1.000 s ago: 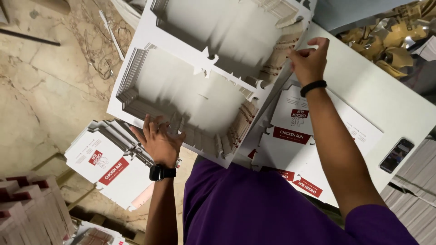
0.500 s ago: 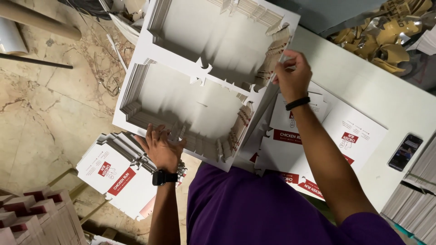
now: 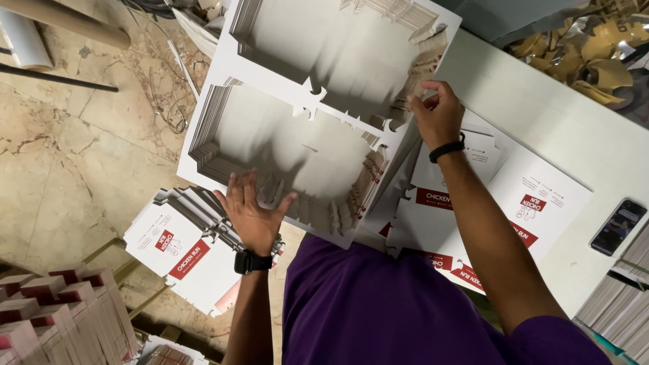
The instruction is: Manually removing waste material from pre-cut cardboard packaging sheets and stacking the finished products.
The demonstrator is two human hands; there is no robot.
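A thick stack of white die-cut cardboard frames (image 3: 297, 88), with two large cut-out windows, is tilted over the table edge. My left hand (image 3: 253, 216), a black watch on its wrist, presses flat with spread fingers against the stack's near edge. My right hand (image 3: 438, 115), wearing a black wristband, grips the stack's right edge at the upper window. Printed white-and-red flat carton blanks (image 3: 534, 203) lie on the white table (image 3: 574, 142) under my right forearm.
Another pile of printed carton blanks (image 3: 179, 247) sits low beside my left arm. Red-and-white folded stacks (image 3: 61, 311) stand at lower left. A phone (image 3: 616, 226) lies at the table's right. Brown cardboard scraps (image 3: 595, 47) fill the upper right. Marble floor with a tube (image 3: 67, 23).
The stack has shifted right and toward me. My right hand moved left along its edge, and my left hand slid up onto the stack's near edge.
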